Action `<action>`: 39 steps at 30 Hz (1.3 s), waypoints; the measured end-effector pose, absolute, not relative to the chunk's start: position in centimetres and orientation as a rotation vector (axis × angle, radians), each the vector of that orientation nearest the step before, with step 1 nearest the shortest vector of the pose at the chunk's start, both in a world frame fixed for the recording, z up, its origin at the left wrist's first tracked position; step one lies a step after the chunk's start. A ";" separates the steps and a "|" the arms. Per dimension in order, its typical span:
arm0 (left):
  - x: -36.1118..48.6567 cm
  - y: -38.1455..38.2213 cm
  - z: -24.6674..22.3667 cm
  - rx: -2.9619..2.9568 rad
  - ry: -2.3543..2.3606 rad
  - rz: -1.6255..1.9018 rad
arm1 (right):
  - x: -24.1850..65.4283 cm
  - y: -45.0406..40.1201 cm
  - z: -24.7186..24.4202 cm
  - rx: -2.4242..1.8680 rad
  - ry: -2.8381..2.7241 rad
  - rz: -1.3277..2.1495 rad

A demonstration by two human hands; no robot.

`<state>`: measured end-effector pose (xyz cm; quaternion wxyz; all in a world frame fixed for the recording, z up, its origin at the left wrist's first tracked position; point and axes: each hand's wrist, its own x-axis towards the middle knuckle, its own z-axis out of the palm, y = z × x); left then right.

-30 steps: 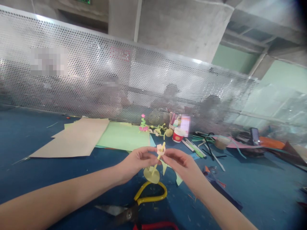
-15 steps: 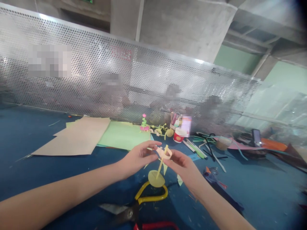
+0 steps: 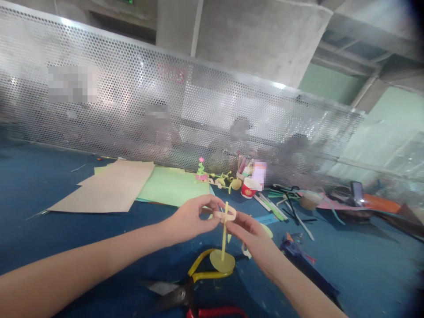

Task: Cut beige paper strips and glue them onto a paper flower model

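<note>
Between my hands is a yellow paper stand (image 3: 223, 260), a thin upright stick on a round base. A pale peach paper strip (image 3: 231, 214) curves in a loop around the upper part of the stick. My left hand (image 3: 195, 217) pinches the strip's left side between thumb and fingers. On the other side, my right hand (image 3: 247, 230) has thumb and fingers closed at the strip's right side, beside the stick. Scissors (image 3: 180, 293) with one yellow and one red handle lie below, the yellow handle partly behind the round base.
Peach paper sheets (image 3: 109, 187) and green sheets (image 3: 172, 187) lie at the left. A small paper tree (image 3: 200, 170), a red and white cup (image 3: 247, 187) and paper strips (image 3: 271, 207) stand or lie farther back. A perforated metal screen (image 3: 115, 97) borders the table. A dark blue tool (image 3: 308, 265) lies right.
The yellow stand has gone from leaning to nearly upright, its base shifting slightly right and down. The peach loop now circles the stick more level. Both hands stay close to it.
</note>
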<state>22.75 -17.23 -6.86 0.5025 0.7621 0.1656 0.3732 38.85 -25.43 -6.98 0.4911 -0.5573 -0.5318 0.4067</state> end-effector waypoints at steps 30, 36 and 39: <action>24.3 -17.2 -11.1 1.378 0.376 0.663 | 40.4 -24.9 -8.5 -1.416 -1.438 0.727; 24.0 -16.5 -10.1 1.404 0.446 0.702 | 40.8 -25.0 -8.5 -1.489 -1.438 0.649; 24.0 -16.2 -10.1 1.456 0.531 0.698 | 40.9 -25.0 -8.7 -1.480 -1.422 0.693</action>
